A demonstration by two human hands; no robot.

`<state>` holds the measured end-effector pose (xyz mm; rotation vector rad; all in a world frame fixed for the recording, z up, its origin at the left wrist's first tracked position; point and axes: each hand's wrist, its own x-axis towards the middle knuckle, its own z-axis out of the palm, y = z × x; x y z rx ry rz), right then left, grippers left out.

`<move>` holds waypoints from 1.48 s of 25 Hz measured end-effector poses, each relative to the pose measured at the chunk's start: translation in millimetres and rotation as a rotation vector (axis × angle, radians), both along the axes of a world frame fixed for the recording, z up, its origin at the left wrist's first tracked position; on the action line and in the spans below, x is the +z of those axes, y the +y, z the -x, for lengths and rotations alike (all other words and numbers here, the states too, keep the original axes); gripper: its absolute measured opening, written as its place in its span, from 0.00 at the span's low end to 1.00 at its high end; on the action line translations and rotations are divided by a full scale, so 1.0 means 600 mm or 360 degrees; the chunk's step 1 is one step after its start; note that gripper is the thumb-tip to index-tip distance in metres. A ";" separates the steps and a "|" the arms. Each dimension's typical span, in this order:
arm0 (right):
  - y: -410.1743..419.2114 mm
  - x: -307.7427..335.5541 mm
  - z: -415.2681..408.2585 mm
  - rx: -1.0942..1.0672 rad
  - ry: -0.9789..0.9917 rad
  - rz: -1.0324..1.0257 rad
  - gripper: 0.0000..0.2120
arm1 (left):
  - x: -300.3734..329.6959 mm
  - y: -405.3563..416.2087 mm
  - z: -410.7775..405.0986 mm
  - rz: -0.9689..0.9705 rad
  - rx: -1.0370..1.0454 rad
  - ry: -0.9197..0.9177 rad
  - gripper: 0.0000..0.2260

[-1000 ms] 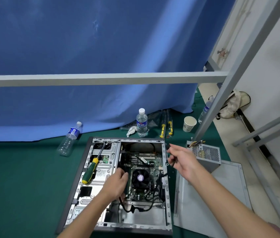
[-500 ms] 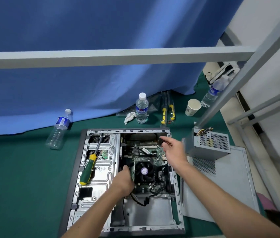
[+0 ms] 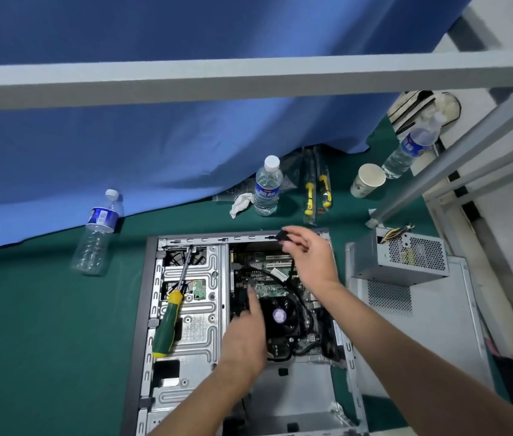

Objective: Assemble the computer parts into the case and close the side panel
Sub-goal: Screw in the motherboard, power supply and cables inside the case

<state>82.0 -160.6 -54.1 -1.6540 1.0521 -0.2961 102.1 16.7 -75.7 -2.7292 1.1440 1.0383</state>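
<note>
A black connector [image 3: 281,236] is being pinched by the right hand [image 3: 310,259] just above the far rim of the open case [image 3: 151,309]. Inside the case, a fingertip of the left hand [image 3: 244,338] is being pressed beside the fan [image 3: 282,316], its other fingers curled. The power supply [image 3: 400,258] is being left outside the case's right edge, on the side panel [image 3: 422,325].

A green mat [image 3: 28,325] covers the floor and carries everything. The open computer case [image 3: 149,309] lies flat at its middle. Just right of the case the grey side panel [image 3: 437,335] lies flat, with the power supply [image 3: 406,262] sitting on its far end. Along the blue curtain are three water bottles [image 3: 267,187], a paper cup [image 3: 367,180], a crumpled tissue [image 3: 241,202] and two yellow-handled tools [image 3: 310,196].
</note>
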 end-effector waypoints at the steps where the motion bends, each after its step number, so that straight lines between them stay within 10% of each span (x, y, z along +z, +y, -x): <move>1: 0.004 -0.006 0.006 0.0062 0.0047 -0.0043 0.15 | 0.004 0.000 0.002 -0.0091 -0.0247 -0.0163 0.42; 6: 0.013 -0.024 0.025 0.0052 0.0124 -0.0141 0.11 | 0.018 0.007 -0.036 -0.0017 -0.0871 -0.0492 0.12; 11: 0.011 -0.020 0.000 -0.0023 -0.0060 -0.0256 0.12 | 0.001 0.023 -0.098 0.0231 -0.1272 -0.0513 0.18; 37: 0.069 -0.094 -0.083 0.0074 -0.0110 -0.0567 0.07 | -0.044 0.027 -0.144 0.0709 -0.1050 -0.0296 0.07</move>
